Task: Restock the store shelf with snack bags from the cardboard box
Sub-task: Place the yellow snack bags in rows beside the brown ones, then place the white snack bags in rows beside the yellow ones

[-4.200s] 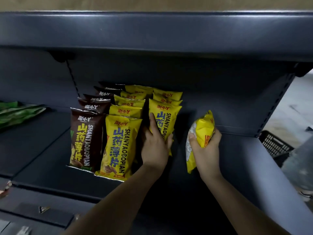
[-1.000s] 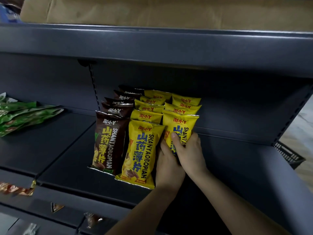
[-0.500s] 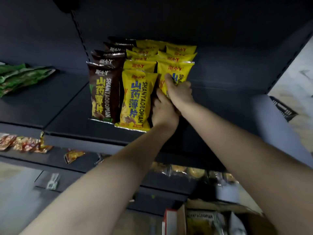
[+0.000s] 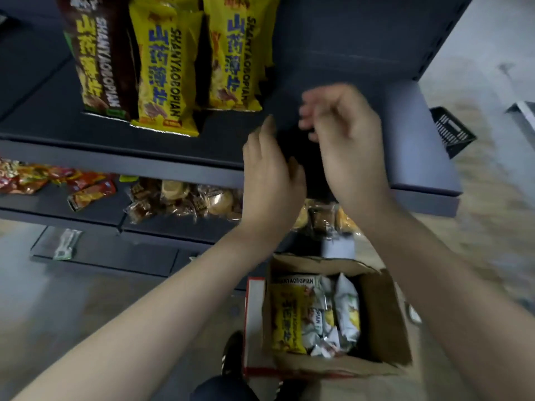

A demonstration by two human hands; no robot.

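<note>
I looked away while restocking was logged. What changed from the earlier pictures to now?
Both hands let go of the front yellow bag and pulled back empty: left hand, right hand. The view tipped down to the cardboard box. The shelf rows stayed put.

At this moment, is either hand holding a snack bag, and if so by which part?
Neither. The left hand and the right hand are both empty, fingers loosely curled, in front of the shelf, above the cardboard box.

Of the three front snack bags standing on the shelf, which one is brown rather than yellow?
The leftmost front bag: its wrapper is dark brown with yellow lettering, while the middle bag and the right bag are yellow with blue lettering.
</note>
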